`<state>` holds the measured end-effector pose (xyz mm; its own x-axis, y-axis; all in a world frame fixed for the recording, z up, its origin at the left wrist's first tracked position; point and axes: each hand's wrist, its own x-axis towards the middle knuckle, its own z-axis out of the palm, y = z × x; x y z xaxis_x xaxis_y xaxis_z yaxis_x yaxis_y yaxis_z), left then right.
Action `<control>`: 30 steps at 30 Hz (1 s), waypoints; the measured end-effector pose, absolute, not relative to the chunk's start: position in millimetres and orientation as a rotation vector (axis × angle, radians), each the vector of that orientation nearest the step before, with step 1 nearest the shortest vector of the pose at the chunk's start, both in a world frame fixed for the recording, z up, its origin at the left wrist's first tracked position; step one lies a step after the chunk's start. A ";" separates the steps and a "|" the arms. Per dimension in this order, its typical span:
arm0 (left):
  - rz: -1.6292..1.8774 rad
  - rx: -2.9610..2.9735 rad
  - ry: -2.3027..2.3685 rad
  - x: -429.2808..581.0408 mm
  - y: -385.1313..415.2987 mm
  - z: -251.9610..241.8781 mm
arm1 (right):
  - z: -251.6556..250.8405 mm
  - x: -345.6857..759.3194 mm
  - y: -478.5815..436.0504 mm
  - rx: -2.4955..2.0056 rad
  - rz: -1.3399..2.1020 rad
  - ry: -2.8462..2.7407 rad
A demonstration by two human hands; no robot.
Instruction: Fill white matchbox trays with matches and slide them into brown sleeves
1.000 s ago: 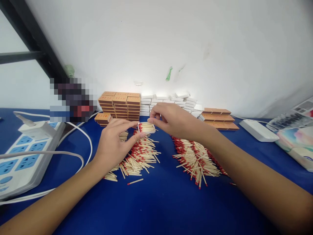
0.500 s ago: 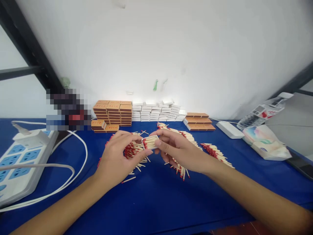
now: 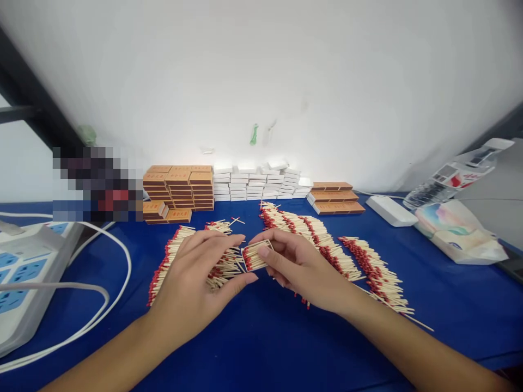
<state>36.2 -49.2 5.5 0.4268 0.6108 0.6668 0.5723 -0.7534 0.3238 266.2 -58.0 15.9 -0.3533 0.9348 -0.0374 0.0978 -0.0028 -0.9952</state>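
Both hands meet over the middle of a blue table (image 3: 261,348). Between them is a small white matchbox tray (image 3: 254,256) packed with red-tipped matches. My right hand (image 3: 298,269) grips its right side with thumb and fingers. My left hand (image 3: 196,283) pinches its left side between thumb and fingertips. Under and beside my left hand lies a loose heap of matches (image 3: 175,256). Two more rows of matches (image 3: 327,245) lie right of my right hand.
Stacks of orange matchbox sleeves (image 3: 180,188) and white trays (image 3: 255,182) line the wall, with more orange boxes (image 3: 335,198) to their right. A power strip (image 3: 24,277) with white cables lies left. A white device (image 3: 390,210), tissue packet (image 3: 457,231) and calculator (image 3: 453,177) lie right.
Both hands have drawn the filled tray towards me and lower over the table. The camera has tilted, so the match heaps now spread wider in view.
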 end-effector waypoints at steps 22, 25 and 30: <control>1.264 2.745 0.767 36.2 -49.3 4.8 | 9.8 266.4 -64.4 -1.149 1.426 -1.513; 1.251 2.745 0.759 35.8 -50.1 4.1 | 9.1 266.6 -65.0 -1.158 1.417 -1.519; 1.221 2.741 0.760 35.6 -51.0 3.1 | 10.1 265.5 -65.7 -1.161 1.409 -1.506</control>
